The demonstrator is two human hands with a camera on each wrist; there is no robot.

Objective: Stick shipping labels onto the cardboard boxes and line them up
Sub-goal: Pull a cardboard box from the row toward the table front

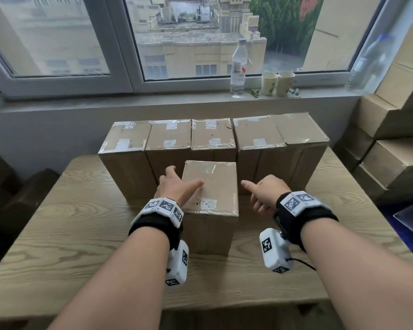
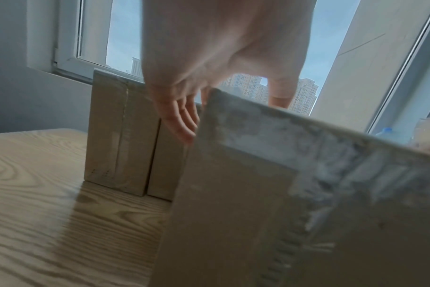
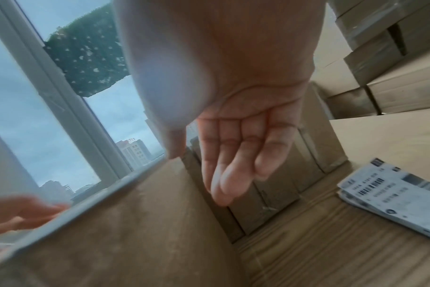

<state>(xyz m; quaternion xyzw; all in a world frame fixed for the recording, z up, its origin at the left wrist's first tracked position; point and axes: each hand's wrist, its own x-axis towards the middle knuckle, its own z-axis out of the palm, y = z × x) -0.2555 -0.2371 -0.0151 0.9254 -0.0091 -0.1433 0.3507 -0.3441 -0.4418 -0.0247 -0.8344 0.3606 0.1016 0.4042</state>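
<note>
One cardboard box [image 1: 212, 186] stands upright in front of a row of several taped boxes [image 1: 167, 139] at the back of the wooden table [image 1: 69, 234]. Its top carries tape and a torn white patch. My left hand [image 1: 174, 184] is at the box's top left edge, with the thumb lying on the top and straight fingers [image 2: 182, 124] down the left side. My right hand [image 1: 262, 194] hovers just right of the box [image 3: 123, 223], fingers [image 3: 231, 170] relaxed and holding nothing, thumb pointing at the box. A stack of shipping labels [image 3: 393, 196] lies on the table to the right.
More cardboard boxes [image 1: 396, 129] are stacked at the right beside the table. On the windowsill behind stand a plastic bottle [image 1: 238, 67] and two paper cups [image 1: 277, 83]. Bare tabletop lies left of the front box and before it.
</note>
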